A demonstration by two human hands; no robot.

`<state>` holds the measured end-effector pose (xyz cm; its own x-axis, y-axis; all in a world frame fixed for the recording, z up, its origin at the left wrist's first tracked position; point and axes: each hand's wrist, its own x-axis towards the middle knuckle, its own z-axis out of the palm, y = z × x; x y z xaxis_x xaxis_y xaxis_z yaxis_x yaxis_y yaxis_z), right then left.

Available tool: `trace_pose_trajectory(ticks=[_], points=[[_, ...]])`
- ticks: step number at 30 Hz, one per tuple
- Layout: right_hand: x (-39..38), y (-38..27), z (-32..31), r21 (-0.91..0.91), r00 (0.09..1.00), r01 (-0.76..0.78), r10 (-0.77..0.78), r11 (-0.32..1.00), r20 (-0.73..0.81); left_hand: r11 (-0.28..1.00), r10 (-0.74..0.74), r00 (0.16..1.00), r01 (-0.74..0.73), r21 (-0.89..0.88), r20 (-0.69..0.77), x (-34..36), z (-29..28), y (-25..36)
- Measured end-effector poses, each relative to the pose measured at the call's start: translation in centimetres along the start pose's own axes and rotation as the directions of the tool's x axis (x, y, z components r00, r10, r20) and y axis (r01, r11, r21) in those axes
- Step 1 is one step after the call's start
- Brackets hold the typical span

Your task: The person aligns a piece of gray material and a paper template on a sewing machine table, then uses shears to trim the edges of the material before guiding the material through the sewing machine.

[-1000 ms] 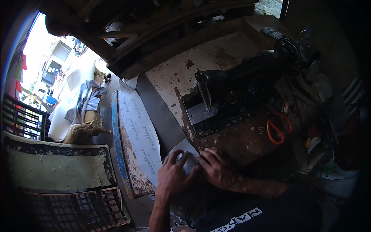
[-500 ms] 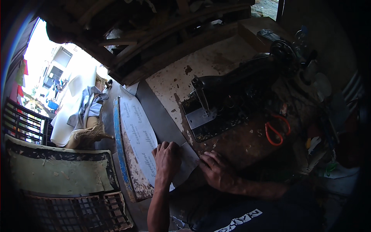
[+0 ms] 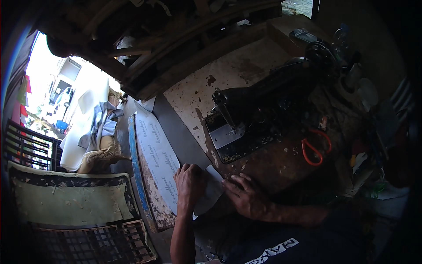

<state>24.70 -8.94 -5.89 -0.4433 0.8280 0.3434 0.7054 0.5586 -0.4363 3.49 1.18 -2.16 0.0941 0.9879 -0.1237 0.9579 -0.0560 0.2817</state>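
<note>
A long white sheet with grey printing [image 3: 154, 147] lies along the left side of the worn sewing table, beside a strip of dark grey material [image 3: 178, 127]. My left hand [image 3: 190, 187] is closed at the near part of the sheet, its fingers curled over the material; the fingertips are partly hidden. A pale turned-over flap [image 3: 212, 189] shows between my two hands. To its right, my right hand [image 3: 246, 196] rests palm down with fingers apart, fingertips beside the flap's edge. Beyond the right hand stands a black sewing machine [image 3: 263, 99] with a shiny metal plate.
Orange-handled scissors [image 3: 313, 152] lie right of the machine. A blue-painted edge [image 3: 140, 176] borders the table's left. Further left are a green padded panel [image 3: 72, 198], a dark lattice frame [image 3: 96, 244] and white rolls with grey cloth [image 3: 101, 121]. Dark wooden beams [image 3: 176, 57] run along the back.
The fingers of my right hand have spread a little, and the pale flap beside them shows more clearly. My left hand stays on the sheet. The whole view has shifted slightly.
</note>
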Motion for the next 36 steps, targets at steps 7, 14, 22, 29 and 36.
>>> trace_pose_trajectory(ticks=[7, 14, 22, 29, 36], points=[[0.0, 0.0, 0.3, -0.022, 1.000, 0.010, -0.010, 1.000, 0.003, 0.998, 0.021, 0.996, -0.027, -0.065, -0.086, -0.4, 0.7, -0.4], [0.0, -0.1, 0.2, -0.009, 1.000, -0.014, 0.014, 1.000, -0.007, 0.965, 0.231, 0.927, -0.179, 0.193, -0.295, -1.9, 0.6, 3.2], [0.1, -0.1, -0.1, 0.011, 0.999, -0.028, 0.028, 1.000, 0.032, 0.986, 0.162, 0.982, -0.165, -0.022, -0.095, -5.5, 3.7, 2.5], [0.6, 0.1, -0.4, 0.064, 0.997, -0.048, 0.045, 0.997, 0.055, 0.986, 0.158, 0.984, -0.162, -0.033, -0.084, -5.0, 4.4, 1.6], [0.7, 0.8, -0.4, 0.170, 0.993, -0.102, 0.110, 0.980, -0.034, 0.956, 0.268, 0.949, -0.283, -0.074, -0.167, 2.8, 4.1, 1.1]])
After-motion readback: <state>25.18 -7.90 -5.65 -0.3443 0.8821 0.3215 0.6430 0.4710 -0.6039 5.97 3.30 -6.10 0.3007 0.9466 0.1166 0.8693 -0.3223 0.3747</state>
